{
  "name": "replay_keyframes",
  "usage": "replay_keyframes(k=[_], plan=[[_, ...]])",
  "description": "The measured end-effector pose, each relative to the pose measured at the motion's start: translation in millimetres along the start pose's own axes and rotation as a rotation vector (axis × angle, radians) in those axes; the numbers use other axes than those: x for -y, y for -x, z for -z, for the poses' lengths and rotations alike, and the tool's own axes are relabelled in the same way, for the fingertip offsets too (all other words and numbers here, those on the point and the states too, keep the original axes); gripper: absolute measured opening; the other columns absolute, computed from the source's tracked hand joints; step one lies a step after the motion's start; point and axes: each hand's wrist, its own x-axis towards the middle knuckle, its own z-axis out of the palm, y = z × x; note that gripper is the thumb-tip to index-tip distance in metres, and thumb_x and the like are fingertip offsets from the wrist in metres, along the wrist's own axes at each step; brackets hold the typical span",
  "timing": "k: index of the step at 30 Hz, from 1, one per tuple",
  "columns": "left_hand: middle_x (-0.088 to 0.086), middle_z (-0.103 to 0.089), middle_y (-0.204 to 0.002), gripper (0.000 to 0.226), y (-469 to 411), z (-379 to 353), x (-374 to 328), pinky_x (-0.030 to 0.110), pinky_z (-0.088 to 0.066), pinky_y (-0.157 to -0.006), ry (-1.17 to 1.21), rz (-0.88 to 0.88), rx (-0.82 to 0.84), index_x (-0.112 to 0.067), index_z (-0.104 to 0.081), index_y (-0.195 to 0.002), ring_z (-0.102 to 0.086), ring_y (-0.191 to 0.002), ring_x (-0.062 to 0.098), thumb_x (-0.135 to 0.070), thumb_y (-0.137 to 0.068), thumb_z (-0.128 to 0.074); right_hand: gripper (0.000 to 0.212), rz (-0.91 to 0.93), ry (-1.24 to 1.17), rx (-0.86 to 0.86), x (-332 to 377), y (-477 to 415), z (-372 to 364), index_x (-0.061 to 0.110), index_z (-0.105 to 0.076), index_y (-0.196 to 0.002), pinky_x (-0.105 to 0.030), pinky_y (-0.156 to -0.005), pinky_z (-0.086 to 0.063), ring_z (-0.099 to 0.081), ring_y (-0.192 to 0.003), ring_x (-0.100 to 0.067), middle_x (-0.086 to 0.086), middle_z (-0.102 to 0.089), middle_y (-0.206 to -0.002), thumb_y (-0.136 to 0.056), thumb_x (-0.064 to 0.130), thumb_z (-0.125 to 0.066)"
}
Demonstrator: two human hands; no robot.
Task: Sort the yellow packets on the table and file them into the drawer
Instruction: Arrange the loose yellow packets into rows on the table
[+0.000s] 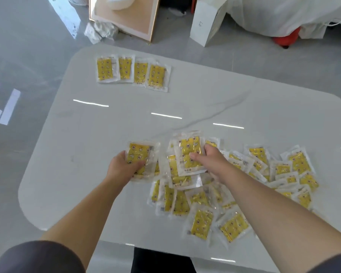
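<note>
Many yellow packets in clear wrappers lie in a loose heap (234,194) on the near right of the white table (106,125). My left hand (120,166) grips a small stack of yellow packets (140,156) just left of the heap. My right hand (209,160) pinches one yellow packet (189,154) at the top of the heap, thumb on its face. A tidy row of several packets (133,71) lies at the table's far left. No drawer is in view.
Beyond the table's far edge, on the grey floor, stand a framed board (126,16), a white paper bag (203,22), crumpled white wrapping (100,31) and a cloth-covered object with a red base (285,38). A dark object (161,261) sits under the near edge.
</note>
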Motion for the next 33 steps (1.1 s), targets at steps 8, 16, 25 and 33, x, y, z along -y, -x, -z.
replay_keyframes(k=[8, 16, 25, 33], plan=[[0.003, -0.074, -0.094, 0.025, -92.8, 14.4, -86.7, 0.035, -0.057, -0.077, 0.100, -0.068, 0.093, -0.013, -0.067, -0.103, -0.071, -0.087, 0.021, -0.011, -0.080, -0.077, 0.017, 0.050, -0.192, -0.097, 73.9, -79.4, 7.0, 0.024, -0.062, -0.102, -0.040, -0.093, -0.049, -0.063, -0.104, -0.016, 0.005, -0.069, -0.108, -0.089, 0.031, -0.068], [0.001, -0.071, -0.090, 0.014, -188.8, 39.6, -153.6, 0.042, -0.055, -0.089, 0.059, -0.128, 0.039, -0.020, -0.065, -0.087, -0.068, -0.092, 0.027, -0.014, -0.081, -0.076, 0.010, 0.095, -0.375, -0.170, 147.7, -157.8, 0.4, 0.019, -0.061, -0.098, -0.033, -0.075, -0.055, -0.069, -0.096, -0.018, -0.002, -0.072, -0.104, -0.091, 0.016, -0.067], [0.003, -0.071, -0.092, 0.014, -257.0, 42.4, -210.0, 0.037, -0.056, -0.081, -0.077, -0.207, -0.042, -0.015, -0.067, -0.092, -0.068, -0.092, 0.025, -0.023, -0.083, -0.075, 0.014, 0.121, -0.408, -0.270, 199.7, -226.9, -12.3, 0.022, -0.063, -0.101, -0.044, -0.089, -0.057, -0.070, -0.095, -0.019, 0.000, -0.072, -0.104, -0.089, 0.017, -0.068], [0.007, -0.060, -0.076, 0.018, -291.0, 31.4, -228.7, 0.031, -0.042, -0.060, -0.257, -0.350, -0.122, -0.001, -0.060, -0.090, -0.051, -0.066, 0.023, -0.018, -0.089, -0.059, 0.021, 0.129, -0.210, -0.443, 214.2, -259.8, -12.0, 0.015, -0.061, -0.107, -0.035, -0.080, -0.054, -0.066, -0.091, -0.019, -0.001, -0.067, -0.101, -0.088, 0.024, -0.066]])
